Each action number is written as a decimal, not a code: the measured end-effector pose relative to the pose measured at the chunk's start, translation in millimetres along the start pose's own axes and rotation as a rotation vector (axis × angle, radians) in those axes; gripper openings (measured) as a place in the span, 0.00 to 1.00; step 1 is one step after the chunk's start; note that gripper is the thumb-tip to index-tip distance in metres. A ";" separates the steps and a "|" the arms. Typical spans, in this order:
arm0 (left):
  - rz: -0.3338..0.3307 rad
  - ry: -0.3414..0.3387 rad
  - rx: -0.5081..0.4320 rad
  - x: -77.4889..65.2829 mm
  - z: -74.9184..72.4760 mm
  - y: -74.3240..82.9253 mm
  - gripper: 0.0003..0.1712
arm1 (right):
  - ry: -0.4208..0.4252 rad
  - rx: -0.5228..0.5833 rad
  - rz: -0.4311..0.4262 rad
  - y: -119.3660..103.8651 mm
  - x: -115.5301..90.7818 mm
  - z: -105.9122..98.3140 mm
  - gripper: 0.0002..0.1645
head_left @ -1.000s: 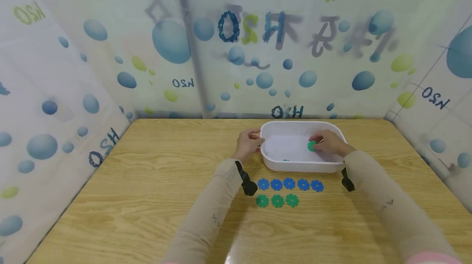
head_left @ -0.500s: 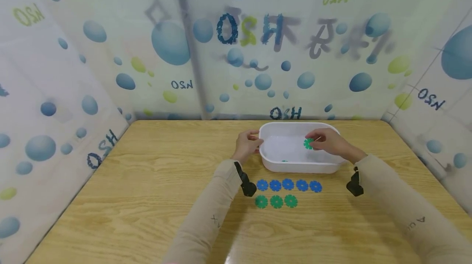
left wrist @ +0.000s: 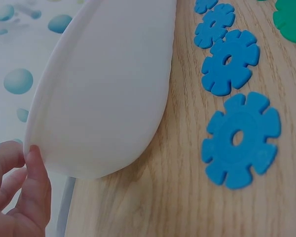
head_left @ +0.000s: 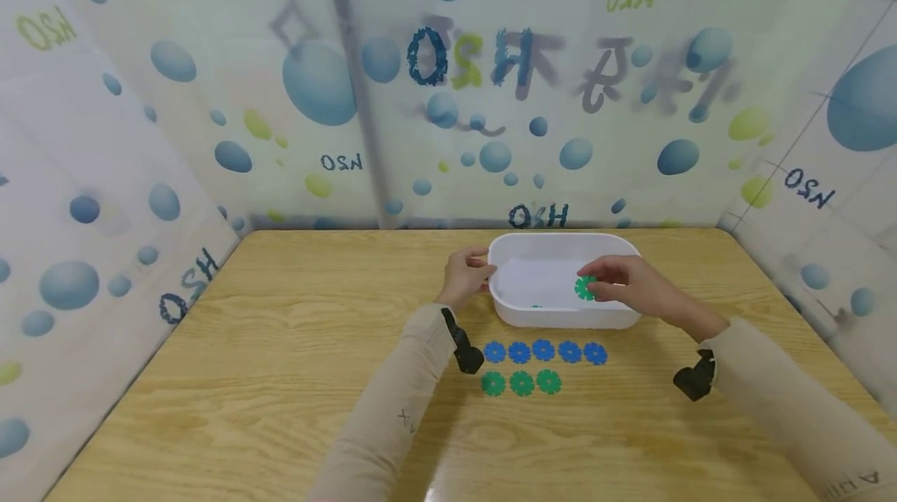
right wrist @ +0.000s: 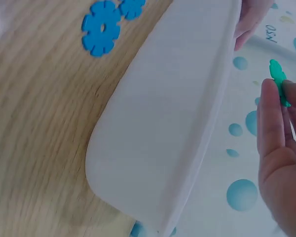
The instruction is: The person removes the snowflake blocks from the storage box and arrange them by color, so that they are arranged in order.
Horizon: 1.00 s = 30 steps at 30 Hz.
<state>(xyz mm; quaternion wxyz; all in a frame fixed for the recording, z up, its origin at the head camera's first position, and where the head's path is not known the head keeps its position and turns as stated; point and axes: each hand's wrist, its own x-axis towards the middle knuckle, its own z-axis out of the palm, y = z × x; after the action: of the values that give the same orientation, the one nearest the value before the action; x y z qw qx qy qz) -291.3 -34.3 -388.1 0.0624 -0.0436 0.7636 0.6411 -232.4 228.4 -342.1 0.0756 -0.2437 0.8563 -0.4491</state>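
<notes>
My right hand point(head_left: 634, 284) pinches a green notched plastic disc point(head_left: 585, 288) between thumb and fingers, above the right part of a white basin point(head_left: 561, 318). In the right wrist view the disc point(right wrist: 279, 81) shows edge-on, raised past the rim. At the basin's left end my left hand point(head_left: 464, 278) grips the rim, thumb outside the wall in the left wrist view. Inside the basin the tip of another green piece point(head_left: 536, 307) peeks over the near wall. In front of the basin lies a row of several blue notched discs point(head_left: 543, 350), with three green discs point(head_left: 522, 384) in a row below.
The basin stands on a wood-grain table point(head_left: 294, 346), close to its back edge. Behind and at both sides hang curtains point(head_left: 448, 82) printed with bubbles and lettering. Each wrist wears a black camera strap point(head_left: 464, 342).
My right hand has lifted the green disc from the basin's inside and drawn it back toward the near right rim. My left hand keeps its hold. The head view has shifted slightly.
</notes>
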 end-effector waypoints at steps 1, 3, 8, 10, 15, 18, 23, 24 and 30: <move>0.000 0.000 -0.001 0.1 0.1 -0.4 0.21 | -0.002 0.013 -0.011 -0.6 -2.6 1.6 0.14; -0.001 0.002 0.003 0.3 0.5 -1.1 0.21 | -0.010 0.037 -0.036 -1.2 -7.8 5.6 0.14; -0.019 0.012 0.012 2.3 1.0 -2.0 0.21 | -0.077 0.096 -0.102 2.2 -20.6 21.0 0.13; -0.021 0.013 0.010 3.3 0.9 -1.8 0.20 | -0.102 0.098 -0.145 4.3 -25.3 28.0 0.12; -0.016 0.012 0.011 3.8 0.6 0.7 0.21 | -0.148 0.080 -0.198 12.3 -34.1 42.5 0.12; -0.023 0.014 0.017 2.8 0.3 2.0 0.21 | -0.167 0.058 -0.159 19.4 -37.4 49.7 0.12; -0.030 0.015 0.015 0.4 0.8 3.2 0.21 | -0.159 0.013 -0.062 27.7 -41.3 58.1 0.10; -0.028 0.015 0.015 0.0 1.0 3.2 0.21 | -0.158 0.011 -0.049 28.4 -42.1 58.9 0.10; -0.024 0.017 0.014 -0.7 1.3 3.2 0.21 | -0.157 0.031 -0.075 33.0 -44.8 64.9 0.08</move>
<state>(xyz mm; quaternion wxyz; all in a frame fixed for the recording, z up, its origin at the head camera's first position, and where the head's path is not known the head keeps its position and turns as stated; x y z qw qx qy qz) -291.0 -32.4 -385.1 0.0638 -0.0581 0.7680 0.6346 -182.4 218.4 -410.7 0.1292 -0.3089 0.8310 -0.4442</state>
